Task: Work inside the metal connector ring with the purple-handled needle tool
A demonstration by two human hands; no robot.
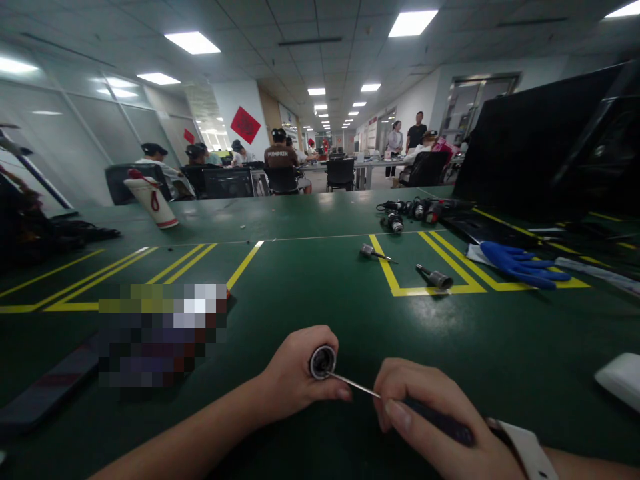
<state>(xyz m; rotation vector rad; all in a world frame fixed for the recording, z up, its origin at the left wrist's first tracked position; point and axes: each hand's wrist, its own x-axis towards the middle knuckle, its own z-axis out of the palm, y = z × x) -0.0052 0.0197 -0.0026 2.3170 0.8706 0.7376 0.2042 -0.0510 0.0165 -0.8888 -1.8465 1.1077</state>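
My left hand (295, 373) is wrapped round a small cylindrical metal part (323, 362), its round open end facing up towards me. In my right hand (425, 393) is a screwdriver (440, 421) with a dark handle and a thin metal shaft. The shaft slants left, and its tip reaches the mouth of the part. How deep the tip goes is hard to make out, and most of the part is hidden in my left palm. Farther off lie a grey metal cup-shaped piece with a stem (437, 277) and a smaller metal piece with a thin rod (373, 252).
Yellow tape lines mark the green table (300, 293). A blue glove (520, 261), dark devices with cables (417, 209) and a large black panel (545, 133) are at right. At left stand a whitish cup (153, 200) and a pixelated object (160, 340). Several people sit beyond.
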